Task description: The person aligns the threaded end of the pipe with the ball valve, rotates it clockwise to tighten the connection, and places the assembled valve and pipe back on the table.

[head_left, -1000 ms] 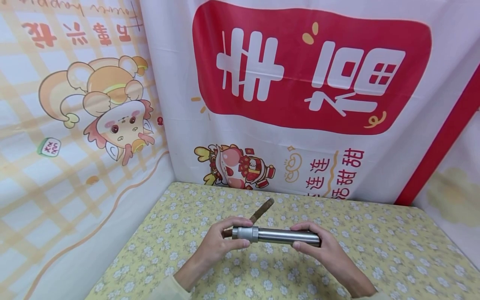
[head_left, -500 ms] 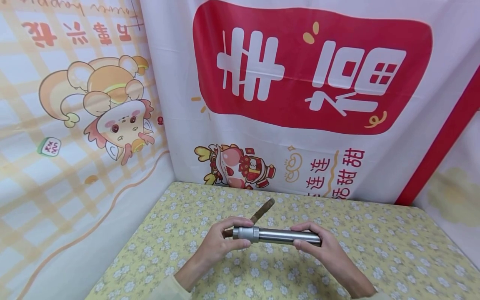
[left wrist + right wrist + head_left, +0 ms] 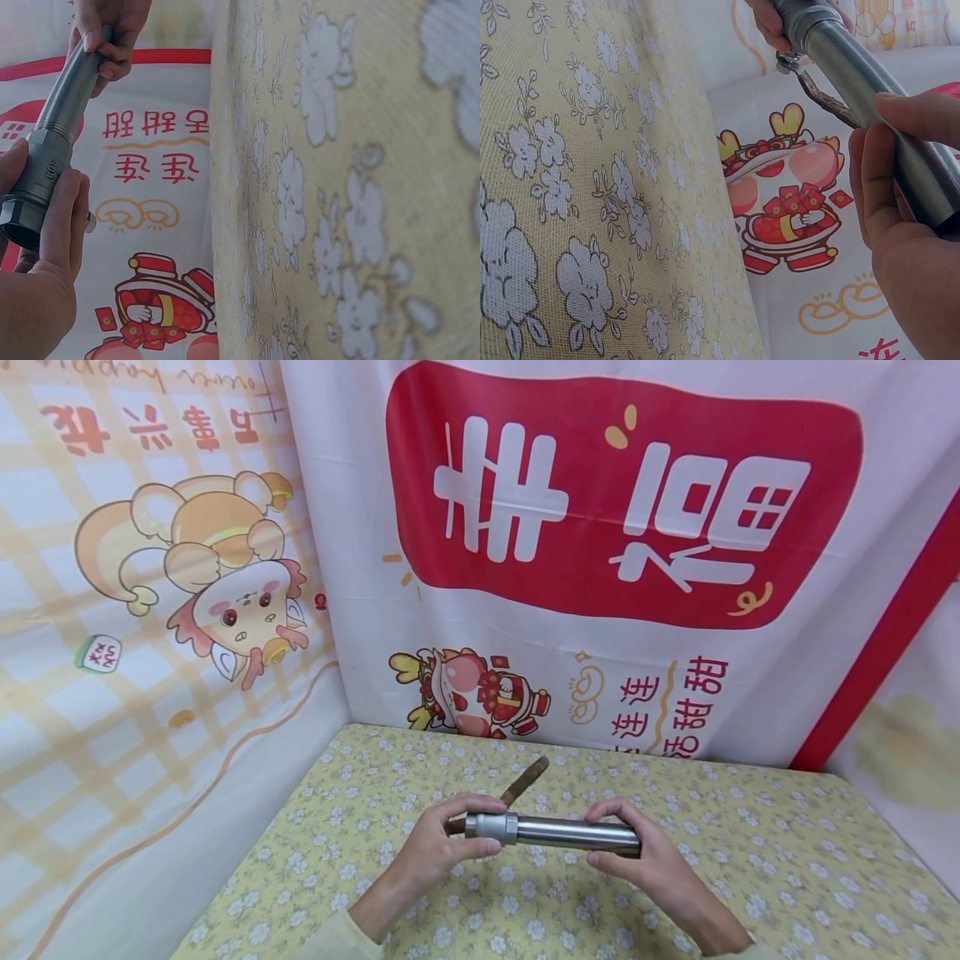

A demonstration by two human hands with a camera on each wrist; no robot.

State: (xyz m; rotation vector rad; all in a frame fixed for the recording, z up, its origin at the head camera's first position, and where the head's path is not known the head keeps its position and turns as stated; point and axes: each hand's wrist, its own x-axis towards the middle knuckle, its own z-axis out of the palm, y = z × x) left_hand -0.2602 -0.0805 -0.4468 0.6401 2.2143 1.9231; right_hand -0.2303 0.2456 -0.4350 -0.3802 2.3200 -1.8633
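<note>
A smooth steel pipe lies crosswise between my hands in the head view, raised over the table. On its left end sits a metal ball valve with a hex collar and a brown, worn-looking lever handle slanting away to the upper right. My left hand grips the valve body, thumb in front and fingers behind. Around the pipe's right end, my right hand holds on with thumb and bent fingers. The right wrist view shows its fingertips against the pipe wall.
Beneath the hands is a table with a yellow floral cloth. A white hanging cloth with a red printed panel closes off the back. Another printed cloth with orange checks hangs along the left side.
The right hand has shifted its fingers on the pipe; the index finger is bent more and the thumb sits lower. The left hand, valve and pipe stay nearly in place.
</note>
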